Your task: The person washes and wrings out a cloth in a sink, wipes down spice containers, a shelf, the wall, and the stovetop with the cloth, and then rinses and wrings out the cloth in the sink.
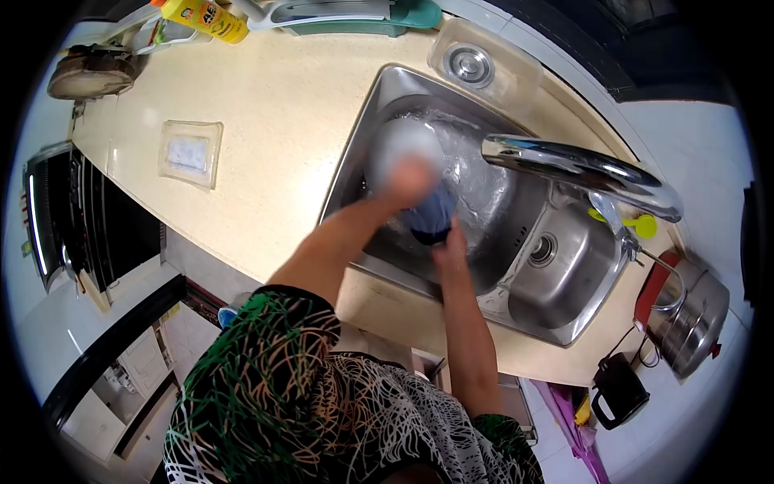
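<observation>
Low in the larger sink basin [516, 230], over moving water, we see our right hand [451, 247] with fingers seemingly clamped on a blue cloth-like item [431, 211] and our left hand [411, 181] too blurred to tell its fingers, so steadying the right hold should help control

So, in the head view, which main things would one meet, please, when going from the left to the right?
Round wooden board, shallow clear tray, left hand, right hand, small basin's drain, black jug, steel pot.
</observation>
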{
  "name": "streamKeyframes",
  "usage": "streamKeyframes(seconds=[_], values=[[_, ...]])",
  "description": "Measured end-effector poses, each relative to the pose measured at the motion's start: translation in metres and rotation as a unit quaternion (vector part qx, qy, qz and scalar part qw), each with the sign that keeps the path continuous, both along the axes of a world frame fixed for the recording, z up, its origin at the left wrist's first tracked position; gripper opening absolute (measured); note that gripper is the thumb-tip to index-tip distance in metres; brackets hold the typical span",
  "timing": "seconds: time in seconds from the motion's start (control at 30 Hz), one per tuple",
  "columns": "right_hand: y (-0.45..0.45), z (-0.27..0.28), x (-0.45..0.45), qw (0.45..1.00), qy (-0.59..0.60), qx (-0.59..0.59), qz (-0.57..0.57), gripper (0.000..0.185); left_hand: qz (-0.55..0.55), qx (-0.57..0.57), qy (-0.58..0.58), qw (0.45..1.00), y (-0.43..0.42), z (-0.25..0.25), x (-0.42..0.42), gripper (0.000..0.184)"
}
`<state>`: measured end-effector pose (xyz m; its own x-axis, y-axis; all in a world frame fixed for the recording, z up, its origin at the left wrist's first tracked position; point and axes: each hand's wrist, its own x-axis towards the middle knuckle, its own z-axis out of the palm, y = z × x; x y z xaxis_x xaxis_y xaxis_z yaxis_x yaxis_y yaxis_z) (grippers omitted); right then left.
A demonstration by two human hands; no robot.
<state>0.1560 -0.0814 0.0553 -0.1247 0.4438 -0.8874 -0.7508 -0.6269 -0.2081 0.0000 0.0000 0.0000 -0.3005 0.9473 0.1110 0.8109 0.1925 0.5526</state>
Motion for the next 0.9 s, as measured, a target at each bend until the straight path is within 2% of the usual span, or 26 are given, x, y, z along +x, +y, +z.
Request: streamKeyframes(seconds=[0.03,0.07,0.1,0.17,0.23,0.3,0.37,0.4,0.43,0.53,0.63,0.67,0.7,0.77,0.83,0.87,0.9], values=[[-0.004,0.001,0.013,0.998,-0.059,-0.004,-0.009,0.050,-0.135,-0.088,0.106,0.981,0.003,0.002,-0.014,0.049],[-0.007,0.003,0.023,0.993,-0.117,-0.009,-0.016,0.049,-0.266,-0.173,0.207,0.926,0.004,0.007,-0.022,0.045],[0.017,-0.009,0.005,0.990,-0.136,-0.033,0.030,0.047,-0.252,-0.156,0.244,0.923,0.028,0.016,-0.052,0.045],[0.015,0.006,0.012,0.970,-0.220,-0.075,0.065,0.050,-0.209,-0.089,0.223,0.948,0.026,0.036,-0.046,0.042],[0.024,0.021,-0.002,0.973,-0.194,-0.104,0.064,0.054,-0.151,-0.060,0.193,0.968,0.005,0.061,-0.013,0.036],[0.028,0.015,-0.004,0.974,-0.170,-0.136,0.066,0.058,-0.136,-0.200,0.052,0.969,-0.015,0.073,0.023,0.038],[0.028,-0.014,0.004,0.998,0.061,-0.018,-0.025,0.061,-0.157,-0.209,-0.157,0.952,-0.028,0.072,0.047,0.035],[0.037,0.019,-0.002,0.998,0.022,-0.059,0.001,0.061,-0.157,-0.154,-0.221,0.950,-0.039,0.054,0.064,0.028],[0.042,0.025,0.000,0.998,0.016,-0.054,0.010,0.060,-0.155,-0.097,-0.284,0.941,-0.052,0.040,0.078,0.026],[0.041,0.019,0.020,0.999,0.031,0.001,0.017,0.056,-0.184,-0.047,-0.299,0.935,-0.077,0.119,0.087,0.023],[0.036,0.016,0.016,0.999,0.014,0.012,0.035,0.053,-0.182,0.002,-0.296,0.938,-0.076,0.115,0.097,0.022],[0.034,0.014,0.010,0.999,0.002,0.007,0.042,0.051,-0.176,-0.070,-0.248,0.950,-0.069,0.111,0.095,0.023],[0.033,0.015,0.001,0.998,-0.020,0.002,0.052,0.050,-0.174,-0.069,-0.249,0.950,-0.059,0.101,0.090,0.023],[0.028,0.020,-0.015,0.995,-0.070,-0.010,0.073,0.048,-0.183,-0.157,-0.117,0.963,-0.039,0.067,0.080,0.014],[0.022,0.021,-0.020,0.996,-0.046,0.005,0.080,0.046,-0.226,-0.112,-0.051,0.966,-0.029,0.027,0.053,0.016],[0.019,0.016,-0.015,0.996,0.028,0.027,0.080,0.041,-0.235,-0.082,0.030,0.968,-0.024,0.023,0.041,0.018],[0.019,0.024,-0.012,0.996,0.026,0.025,0.078,0.041,-0.245,-0.052,0.112,0.962,-0.020,0.022,0.029,0.021]])
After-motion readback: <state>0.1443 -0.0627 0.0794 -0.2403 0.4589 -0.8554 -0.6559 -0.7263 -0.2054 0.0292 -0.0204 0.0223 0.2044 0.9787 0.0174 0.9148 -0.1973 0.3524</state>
